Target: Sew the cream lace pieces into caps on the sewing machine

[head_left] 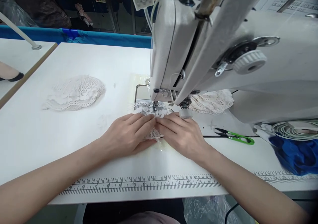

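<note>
A white lace piece [153, 134] lies under the presser foot [155, 106] of the sewing machine [162, 48]. From the left, my left hand [126, 133] grips its near part, fingers together and the thumb low by the edge. My right hand [182, 134] pinches the same lace from the other side, and the fingertips of both hands meet just in front of the needle area. My fingers cover much of the lace's middle.
More white lace [77, 92] rests on the left of the table, with another lace bundle [212, 101] behind the machine head. Green-handled thread snips [235, 136], blue cloth [293, 154] and coiled cord [295, 128] are at right. A ruler strip [156, 184] runs along the front edge.
</note>
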The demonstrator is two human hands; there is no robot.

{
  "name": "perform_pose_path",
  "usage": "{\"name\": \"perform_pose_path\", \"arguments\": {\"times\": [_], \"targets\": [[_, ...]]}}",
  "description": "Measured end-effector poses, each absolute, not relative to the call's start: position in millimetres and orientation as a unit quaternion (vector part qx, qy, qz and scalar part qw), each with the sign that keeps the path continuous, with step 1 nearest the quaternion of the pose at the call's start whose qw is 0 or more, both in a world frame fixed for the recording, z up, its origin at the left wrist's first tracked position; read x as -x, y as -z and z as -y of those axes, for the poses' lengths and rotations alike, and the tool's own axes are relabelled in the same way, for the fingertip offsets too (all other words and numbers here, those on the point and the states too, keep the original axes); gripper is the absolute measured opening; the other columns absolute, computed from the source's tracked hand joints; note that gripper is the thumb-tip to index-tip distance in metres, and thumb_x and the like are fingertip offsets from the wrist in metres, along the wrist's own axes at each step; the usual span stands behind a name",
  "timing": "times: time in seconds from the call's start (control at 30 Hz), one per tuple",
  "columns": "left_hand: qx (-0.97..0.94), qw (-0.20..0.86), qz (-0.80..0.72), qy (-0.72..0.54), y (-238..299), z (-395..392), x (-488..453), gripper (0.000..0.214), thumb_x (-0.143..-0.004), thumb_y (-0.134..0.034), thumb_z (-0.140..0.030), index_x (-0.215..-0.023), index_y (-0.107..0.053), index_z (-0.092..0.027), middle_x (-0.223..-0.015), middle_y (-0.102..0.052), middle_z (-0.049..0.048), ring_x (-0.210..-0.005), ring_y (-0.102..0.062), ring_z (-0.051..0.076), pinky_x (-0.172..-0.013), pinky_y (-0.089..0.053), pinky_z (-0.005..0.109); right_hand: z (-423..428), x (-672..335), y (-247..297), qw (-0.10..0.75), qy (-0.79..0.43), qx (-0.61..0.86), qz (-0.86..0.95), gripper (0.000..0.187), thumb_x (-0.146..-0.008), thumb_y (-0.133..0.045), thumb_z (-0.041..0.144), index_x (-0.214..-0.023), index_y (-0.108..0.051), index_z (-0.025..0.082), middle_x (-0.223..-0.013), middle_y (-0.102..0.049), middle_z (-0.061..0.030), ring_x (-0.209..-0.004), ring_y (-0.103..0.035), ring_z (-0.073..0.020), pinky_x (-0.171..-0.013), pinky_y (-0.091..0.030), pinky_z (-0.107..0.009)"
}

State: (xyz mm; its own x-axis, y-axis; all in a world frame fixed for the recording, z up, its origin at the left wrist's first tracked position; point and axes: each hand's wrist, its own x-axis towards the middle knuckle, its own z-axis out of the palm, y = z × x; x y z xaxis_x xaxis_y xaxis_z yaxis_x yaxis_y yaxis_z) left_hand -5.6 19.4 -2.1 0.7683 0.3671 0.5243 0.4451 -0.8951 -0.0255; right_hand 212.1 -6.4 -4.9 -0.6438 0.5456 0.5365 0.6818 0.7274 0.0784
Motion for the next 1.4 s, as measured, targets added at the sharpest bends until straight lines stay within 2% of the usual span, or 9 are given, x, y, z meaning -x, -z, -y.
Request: {"name": "perform_pose_path", "arguments": {"times": [0.07, 0.13, 0.23, 0.37, 0.73, 1.13, 1.27, 1.4], "targets": [[0.941, 0.098, 0.221, 0.235, 1.5, -17.5, 5.5, 0.043, -0.091, -0.061, -0.036, -0.120, -0.061, -0.005, -0.116, -0.070, 0.0149, -0.097, -0.065, 0.026, -0.076, -0.058, 0.038, 7.1, -212.9, 5.4, 0.259, 0.143, 0.321, 0.900, 0.016, -0.091, -0.057, 0.006, -0.095, -0.070, 0.014, -0.098, -0.075, -0.0043, -0.097, -0.065, -0.0167, -0.081, -0.050, -0.031], [0.946, 0.116, 0.217, 0.210, 1.2, -16.6, 6.3, 0.035, -0.092, -0.058, -0.026, -0.120, -0.062, -0.006, -0.117, -0.070, 0.0134, -0.101, -0.065, 0.026, -0.076, -0.057, 0.037, 8.2, -214.1, 4.7, 0.258, 0.144, 0.308, 0.904, 0.015, -0.091, -0.058, 0.008, -0.097, -0.070, 0.014, -0.099, -0.075, -0.0047, -0.101, -0.065, -0.0169, -0.088, -0.052, -0.032], [0.951, 0.135, 0.198, 0.198, 2.1, -17.0, 8.2, 0.031, -0.092, -0.052, -0.014, -0.119, -0.064, -0.005, -0.116, -0.071, 0.0133, -0.113, -0.063, 0.026, -0.085, -0.055, 0.036, 9.1, -215.1, 3.0, 0.251, 0.152, 0.306, 0.906, 0.015, -0.091, -0.058, 0.008, -0.096, -0.071, 0.016, -0.099, -0.076, -0.0028, -0.099, -0.067, -0.0158, -0.090, -0.055, -0.032], [0.951, 0.145, 0.192, 0.193, 3.9, -18.3, 9.4, 0.032, -0.094, -0.048, -0.015, -0.121, -0.063, -0.006, -0.118, -0.070, 0.0125, -0.113, -0.064, 0.024, -0.094, -0.053, 0.037, 8.8, -214.4, 2.2, 0.256, 0.156, 0.304, 0.904, 0.014, -0.089, -0.061, 0.007, -0.095, -0.071, 0.014, -0.097, -0.076, -0.0027, -0.096, -0.069, -0.0161, -0.091, -0.056, -0.033], [0.950, 0.142, 0.199, 0.193, 4.4, -24.1, 9.3, 0.033, -0.096, -0.046, -0.017, -0.122, -0.063, -0.008, -0.120, -0.069, 0.0104, -0.114, -0.064, 0.023, -0.095, -0.053, 0.037, 4.8, -214.7, 4.5, 0.251, 0.164, 0.308, 0.903, 0.017, -0.091, -0.057, 0.006, -0.096, -0.072, 0.015, -0.101, -0.076, -0.0030, -0.098, -0.069, -0.0155, -0.090, -0.057, -0.032], [0.950, 0.108, 0.232, 0.180, 7.0, -27.7, 10.8, 0.037, -0.093, -0.045, -0.014, -0.127, -0.060, -0.010, -0.127, -0.065, 0.0116, -0.121, -0.060, 0.024, -0.107, -0.048, 0.043, 1.4, -214.0, 7.6, 0.240, 0.168, 0.314, 0.903, 0.019, -0.090, -0.057, 0.005, -0.100, -0.072, 0.012, -0.105, -0.075, -0.0081, -0.097, -0.069, -0.0174, -0.096, -0.053, -0.035], [0.949, 0.114, 0.243, 0.165, 6.2, -30.1, 10.3, 0.038, -0.093, -0.045, -0.014, -0.128, -0.060, -0.009, -0.129, -0.064, 0.0122, -0.121, -0.060, 0.025, -0.106, -0.048, 0.045, -0.7, -213.1, 5.0, 0.221, 0.190, 0.327, 0.899, 0.021, -0.093, -0.054, 0.006, -0.096, -0.073, 0.015, -0.104, -0.075, -0.0045, -0.087, -0.070, -0.0147, -0.094, -0.053, -0.033], [0.949, 0.134, 0.229, 0.171, 4.5, -26.2, 10.1, 0.033, -0.094, -0.048, -0.014, -0.125, -0.061, -0.012, -0.127, -0.065, 0.0093, -0.120, -0.061, 0.023, -0.105, -0.049, 0.044, -0.4, -212.9, 4.7, 0.221, 0.193, 0.333, 0.896, 0.023, -0.093, -0.053, 0.005, -0.098, -0.072, 0.015, -0.107, -0.075, -0.0054, -0.088, -0.070, -0.0149, -0.086, -0.055, -0.032]]}}
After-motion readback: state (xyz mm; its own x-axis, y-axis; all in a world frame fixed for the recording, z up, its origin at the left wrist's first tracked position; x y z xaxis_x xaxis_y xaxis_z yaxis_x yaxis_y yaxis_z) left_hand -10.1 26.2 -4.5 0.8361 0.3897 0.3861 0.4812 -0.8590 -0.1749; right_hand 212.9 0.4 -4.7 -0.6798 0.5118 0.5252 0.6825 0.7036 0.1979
